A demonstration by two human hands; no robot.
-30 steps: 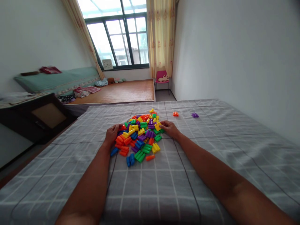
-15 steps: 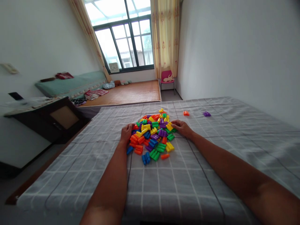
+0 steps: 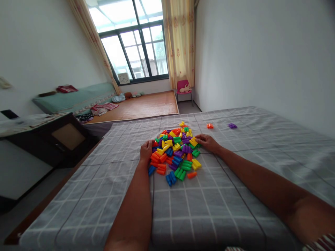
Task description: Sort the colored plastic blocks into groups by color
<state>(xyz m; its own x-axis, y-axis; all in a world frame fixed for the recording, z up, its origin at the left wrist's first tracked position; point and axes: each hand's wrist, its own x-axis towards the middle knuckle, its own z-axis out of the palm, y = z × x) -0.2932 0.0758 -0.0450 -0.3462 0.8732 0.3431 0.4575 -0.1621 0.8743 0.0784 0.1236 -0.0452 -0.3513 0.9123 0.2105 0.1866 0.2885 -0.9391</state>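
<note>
A loose pile of plastic toy blocks [image 3: 177,153] in orange, yellow, green, blue and purple lies on a grey checked cloth [image 3: 193,205]. Each block looks like short tubes joined side by side. At the pile's left edge is my left hand [image 3: 147,150], its fingers curled in against the blocks; their tips and anything between them are hard to make out. My right hand [image 3: 208,143] reaches the right edge, thumb and fingers closed on a yellow block [image 3: 193,142]. Both forearms rest low over the cloth, on either side of the pile.
Apart from the pile, an orange block [image 3: 210,126] and a purple block [image 3: 232,126] lie farther back to the right. A dark cabinet [image 3: 65,137] stands at the left. Beyond the cloth are a mat-covered bed [image 3: 149,104], a pink chair [image 3: 183,85] and a window.
The view has shifted and tilted slightly, so the pile and both hands appear farther right. Relative to the blocks, my hands have hardly moved.
</note>
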